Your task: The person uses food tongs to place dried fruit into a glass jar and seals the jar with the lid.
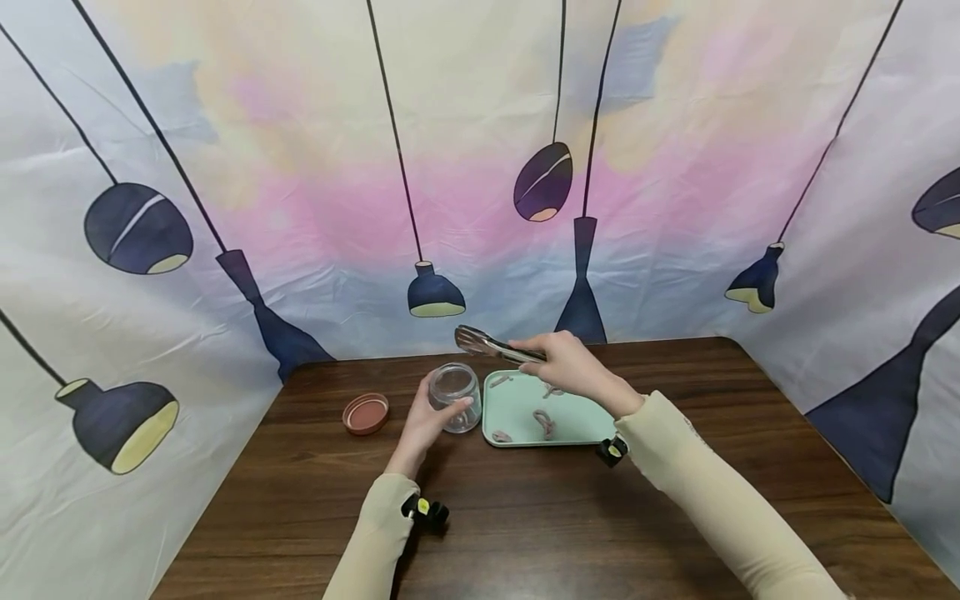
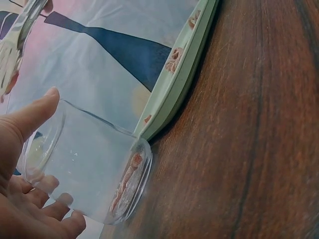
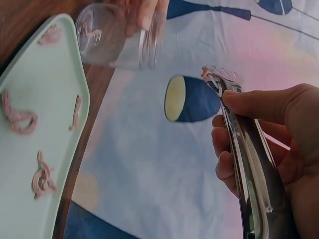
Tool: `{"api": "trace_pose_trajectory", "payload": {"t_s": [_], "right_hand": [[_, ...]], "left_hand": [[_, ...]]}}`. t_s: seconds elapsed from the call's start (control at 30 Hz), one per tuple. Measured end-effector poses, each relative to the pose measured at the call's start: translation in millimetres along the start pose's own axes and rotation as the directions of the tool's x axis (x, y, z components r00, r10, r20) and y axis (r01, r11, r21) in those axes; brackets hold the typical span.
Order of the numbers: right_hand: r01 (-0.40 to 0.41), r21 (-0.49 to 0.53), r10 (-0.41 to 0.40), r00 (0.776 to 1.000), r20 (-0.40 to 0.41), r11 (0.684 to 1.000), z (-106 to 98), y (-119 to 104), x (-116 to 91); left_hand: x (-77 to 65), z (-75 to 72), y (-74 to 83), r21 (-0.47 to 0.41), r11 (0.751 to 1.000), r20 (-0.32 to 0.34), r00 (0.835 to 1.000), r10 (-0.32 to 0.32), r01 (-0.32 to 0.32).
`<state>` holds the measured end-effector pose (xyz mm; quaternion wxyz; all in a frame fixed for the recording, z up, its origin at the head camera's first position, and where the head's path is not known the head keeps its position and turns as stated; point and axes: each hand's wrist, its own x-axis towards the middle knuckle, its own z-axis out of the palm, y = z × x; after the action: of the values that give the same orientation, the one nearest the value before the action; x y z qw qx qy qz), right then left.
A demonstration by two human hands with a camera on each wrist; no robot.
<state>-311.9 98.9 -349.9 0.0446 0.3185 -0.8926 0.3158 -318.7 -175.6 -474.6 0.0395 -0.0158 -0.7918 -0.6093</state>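
My left hand holds a clear jar standing uncapped on the table, thumb on one side and fingers around the other. In the left wrist view a pinkish strip lies at the jar's bottom. Above and to the right, my right hand grips metal tongs, their head above the jar's far side. A small pinkish piece shows between the tong tips. Right of the jar lies a pale green tray bearing several pinkish strips, among them a looped one.
A reddish-brown round lid rests on the wooden table, left of the jar. Behind the table's far edge hangs a cloth backdrop printed with lamps. Each sleeve carries a small black wrist camera.
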Motion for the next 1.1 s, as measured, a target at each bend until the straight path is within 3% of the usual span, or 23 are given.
{"api": "trace_pose_trajectory", "payload": {"t_s": [0.33,0.67,1.1], "right_hand": [[0.037,-0.027,-0.035,0.998,0.051,0.999,19,-10,9],[0.021,-0.038,-0.018,0.995,0.097,0.999,36,-8,7],[0.046,-0.059,-0.039,0.992,0.118,0.997,38,-7,11]], "left_hand": [[0.5,-0.6,4.0,-0.012,1.000,0.006,1.000,0.002,-0.002],[-2.3,-0.5,0.4,-0.010,1.000,0.010,1.000,-0.020,0.020],[-0.8,-0.8,1.2,-0.010,1.000,0.031,0.999,-0.015,0.016]]}}
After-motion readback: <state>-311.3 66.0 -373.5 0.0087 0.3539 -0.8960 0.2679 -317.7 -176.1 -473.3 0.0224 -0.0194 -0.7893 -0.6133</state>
